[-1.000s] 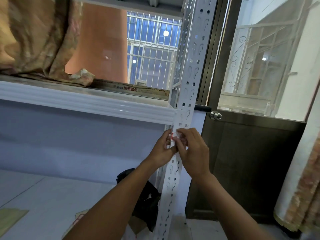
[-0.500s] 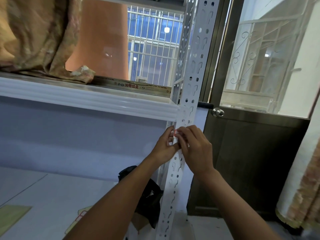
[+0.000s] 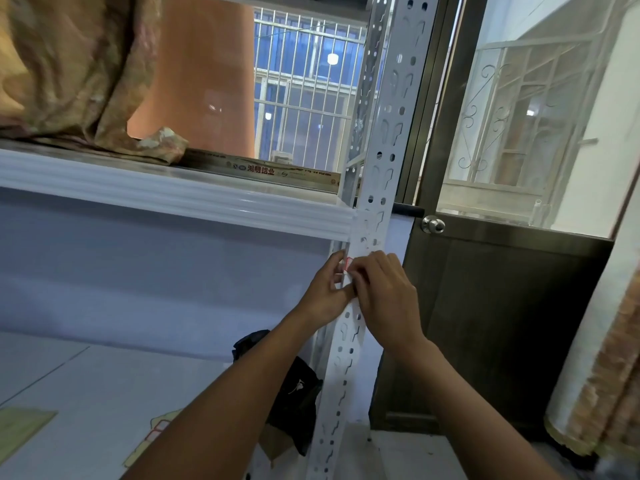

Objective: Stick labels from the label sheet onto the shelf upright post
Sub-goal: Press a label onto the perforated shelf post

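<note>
left hand [image 3: 323, 292] and right hand [image 3: 389, 301] pinched together on a red-edged label [image 3: 348, 265], white slotted post [image 3: 382, 168], dark door [image 3: 502, 323] beside

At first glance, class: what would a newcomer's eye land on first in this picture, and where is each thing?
In the centre, the left hand and right hand meet on a small red-edged label against the white perforated shelf upright post. Upper left, a patterned cloth lies heaped on the shelf; right of the post, a round door knob shines.
</note>
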